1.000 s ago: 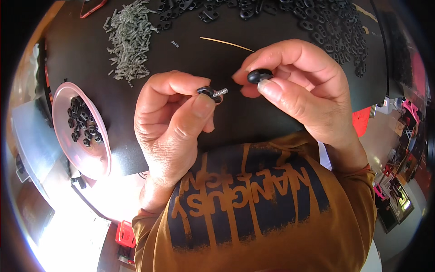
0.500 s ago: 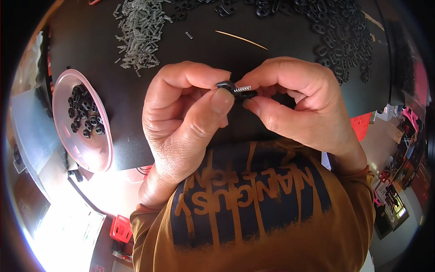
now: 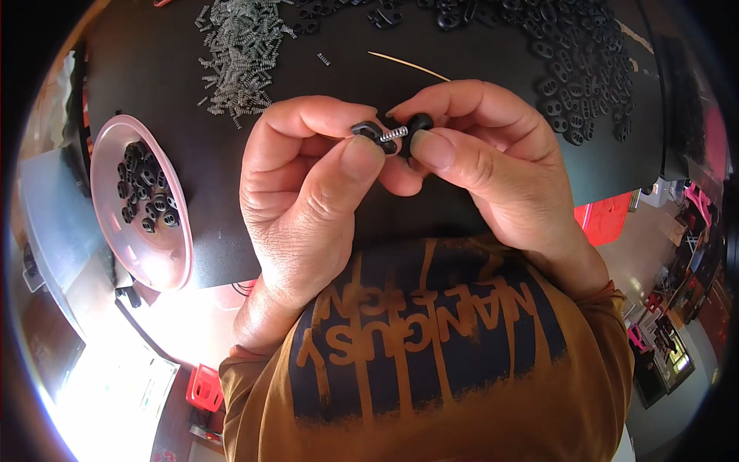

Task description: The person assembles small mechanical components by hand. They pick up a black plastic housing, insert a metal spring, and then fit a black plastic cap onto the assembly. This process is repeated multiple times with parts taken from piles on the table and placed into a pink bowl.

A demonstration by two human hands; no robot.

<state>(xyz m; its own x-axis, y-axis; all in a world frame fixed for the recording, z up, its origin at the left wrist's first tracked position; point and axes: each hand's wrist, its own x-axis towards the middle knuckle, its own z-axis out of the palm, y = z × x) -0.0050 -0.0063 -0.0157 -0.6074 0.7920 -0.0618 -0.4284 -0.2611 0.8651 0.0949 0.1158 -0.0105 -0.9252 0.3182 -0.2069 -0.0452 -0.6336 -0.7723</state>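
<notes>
My left hand (image 3: 296, 189) pinches a black plastic cord-lock piece (image 3: 366, 129) between thumb and forefinger. A small silver coil spring (image 3: 394, 134) sticks out of that piece toward the right. Facing it, a rounded black cord-lock piece (image 3: 420, 122) is gripped by thumb and fingers of my right hand (image 3: 504, 165). The spring's free end lies close to this second piece; whether they touch I cannot tell. Both hands are raised in front of my chest, over the near part of the dark table (image 3: 323, 81).
A heap of springs (image 3: 240, 58) lies at the far left, with one loose spring (image 3: 323, 59) beside it. Many black plastic pieces (image 3: 570, 69) spread across the far right. A thin wooden stick (image 3: 408, 65) lies mid-table. At left, a translucent pink bowl (image 3: 142, 250) holds black cord locks (image 3: 146, 185).
The right hand has moved up and turned, bringing its rounded black piece up opposite the spring. The left hand's piece has tilted and shifted slightly left and up, so the spring shows more fully.
</notes>
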